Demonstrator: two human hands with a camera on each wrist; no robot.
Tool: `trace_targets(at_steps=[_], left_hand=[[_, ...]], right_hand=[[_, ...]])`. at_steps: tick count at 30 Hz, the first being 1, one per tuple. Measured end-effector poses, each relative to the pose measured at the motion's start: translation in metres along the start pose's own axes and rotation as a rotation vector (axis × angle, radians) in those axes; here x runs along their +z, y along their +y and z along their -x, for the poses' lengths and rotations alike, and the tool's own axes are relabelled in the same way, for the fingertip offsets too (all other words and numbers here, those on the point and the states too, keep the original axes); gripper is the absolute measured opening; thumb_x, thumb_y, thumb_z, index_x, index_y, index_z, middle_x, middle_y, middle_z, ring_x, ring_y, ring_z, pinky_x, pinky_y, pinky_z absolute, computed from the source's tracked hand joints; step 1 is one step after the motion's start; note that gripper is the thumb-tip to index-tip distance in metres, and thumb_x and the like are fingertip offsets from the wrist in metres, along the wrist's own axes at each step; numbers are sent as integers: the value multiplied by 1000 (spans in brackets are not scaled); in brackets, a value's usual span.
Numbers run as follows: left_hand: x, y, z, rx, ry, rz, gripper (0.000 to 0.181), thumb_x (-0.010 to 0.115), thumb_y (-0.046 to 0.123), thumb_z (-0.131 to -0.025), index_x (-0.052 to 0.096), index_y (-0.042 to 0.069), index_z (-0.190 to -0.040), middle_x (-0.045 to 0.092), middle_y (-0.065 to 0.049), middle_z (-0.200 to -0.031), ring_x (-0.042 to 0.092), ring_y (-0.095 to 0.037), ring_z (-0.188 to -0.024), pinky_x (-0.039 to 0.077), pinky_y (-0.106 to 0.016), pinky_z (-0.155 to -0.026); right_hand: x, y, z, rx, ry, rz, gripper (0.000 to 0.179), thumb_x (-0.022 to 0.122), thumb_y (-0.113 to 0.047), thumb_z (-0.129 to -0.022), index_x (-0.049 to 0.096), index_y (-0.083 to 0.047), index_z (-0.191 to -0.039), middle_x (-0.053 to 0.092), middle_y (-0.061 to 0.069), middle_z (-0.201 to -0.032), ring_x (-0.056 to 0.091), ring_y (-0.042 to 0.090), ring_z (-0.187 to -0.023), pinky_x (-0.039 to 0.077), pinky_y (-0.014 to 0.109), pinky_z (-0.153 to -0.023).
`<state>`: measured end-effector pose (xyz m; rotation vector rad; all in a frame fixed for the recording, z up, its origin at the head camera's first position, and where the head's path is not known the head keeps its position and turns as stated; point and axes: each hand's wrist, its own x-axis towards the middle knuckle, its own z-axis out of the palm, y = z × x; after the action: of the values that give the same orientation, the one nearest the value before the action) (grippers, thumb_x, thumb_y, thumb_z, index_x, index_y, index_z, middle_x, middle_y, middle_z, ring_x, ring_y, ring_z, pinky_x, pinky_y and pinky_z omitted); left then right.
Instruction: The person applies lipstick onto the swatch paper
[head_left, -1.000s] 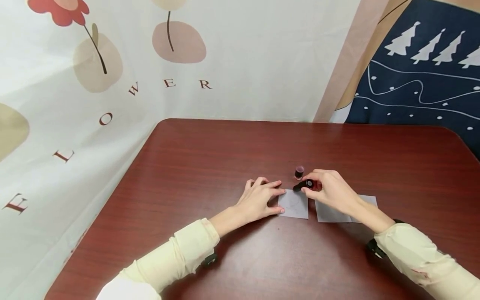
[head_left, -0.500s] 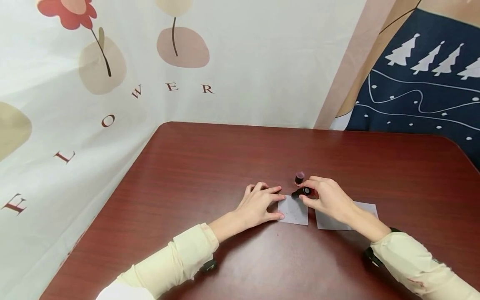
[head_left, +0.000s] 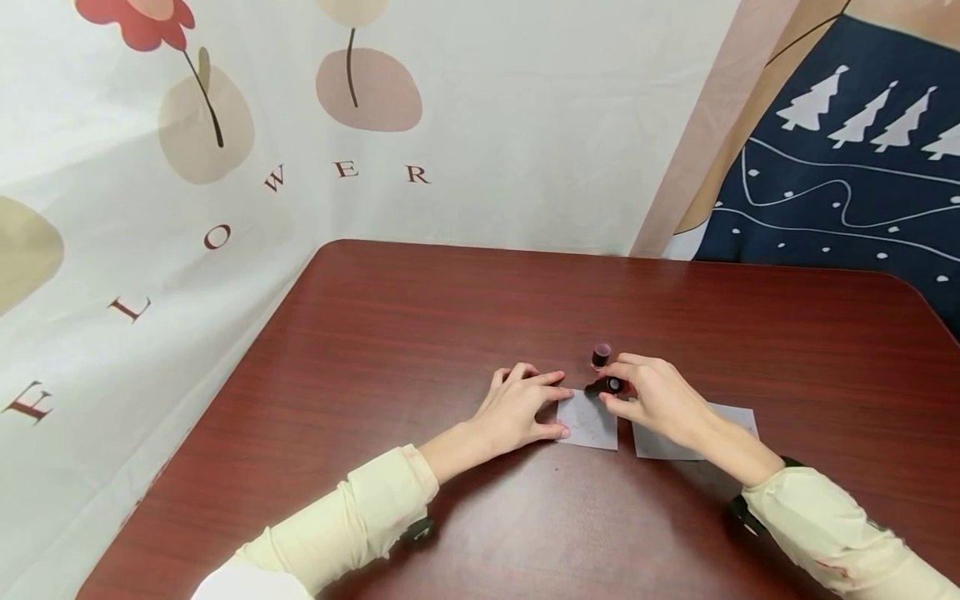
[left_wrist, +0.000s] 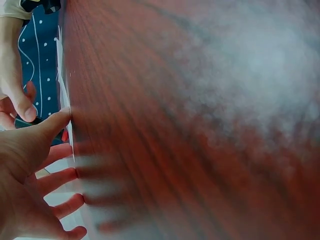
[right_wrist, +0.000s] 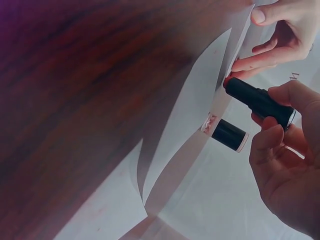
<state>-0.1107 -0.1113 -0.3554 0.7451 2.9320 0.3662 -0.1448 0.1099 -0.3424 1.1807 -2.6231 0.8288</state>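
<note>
In the head view my left hand [head_left: 512, 410] rests with spread fingers at the left edge of a small white sheet of paper [head_left: 589, 427]; its thumb and index finger touch the sheet. My right hand [head_left: 660, 402] pinches a black lipstick [right_wrist: 260, 103] between thumb and fingers. The tube lies tilted, and its reddish tip is right at the paper's upper part in the right wrist view. Just behind it stands the lipstick cap [head_left: 602, 356], dark with a clear end. Faint marks show on the sheet.
More white paper [head_left: 667, 443] lies under the right hand and wrist, partly hidden by them. Everything rests on a dark red-brown wooden table [head_left: 420, 325]. A printed cloth [head_left: 525, 150] hangs along its far and left sides.
The view has shifted slightly. My right hand has drawn the lipstick a little leftward and down onto the paper's upper edge. The left hand keeps its place on the sheet.
</note>
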Motion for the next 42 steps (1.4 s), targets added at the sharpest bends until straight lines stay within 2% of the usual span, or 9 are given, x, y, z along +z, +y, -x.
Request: trace_targets(at_steps=[13, 19, 30, 42], left_hand=[[0, -1, 1, 5, 12, 10, 50, 67, 49, -79, 61, 28, -125, 47, 6, -138, 41, -21, -116, 28, -48, -92], [0, -1, 2, 1, 11, 14, 50, 67, 49, -80, 61, 28, -125, 47, 6, -138, 40, -21, -117, 27, -49, -93], [1, -2, 1, 4, 12, 3, 50, 67, 50, -80, 61, 28, -125, 47, 6, -138, 40, -20, -116, 28, -47, -92], [1, -2, 0, 2, 10, 1, 51, 66, 50, -80, 61, 29, -126, 46, 7, -139, 40, -20, -117, 29, -47, -91]], right_hand=[[3, 1, 4, -72, 52, 8, 17, 71, -5, -73, 68, -2, -89, 56, -5, -76, 44, 6, -55, 36, 19, -49], [3, -1, 6, -77, 49, 0, 18, 71, -4, -72, 68, -2, -90, 54, -7, -75, 44, 6, -54, 36, 18, -48], [3, -6, 8, -88, 39, 4, 18, 72, -4, -72, 69, -3, -90, 54, -6, -76, 36, -2, -54, 33, 17, -46], [3, -8, 11, -85, 44, 14, 20, 72, -5, -71, 70, -3, -91, 49, -8, -73, 35, -2, -53, 33, 17, -46]])
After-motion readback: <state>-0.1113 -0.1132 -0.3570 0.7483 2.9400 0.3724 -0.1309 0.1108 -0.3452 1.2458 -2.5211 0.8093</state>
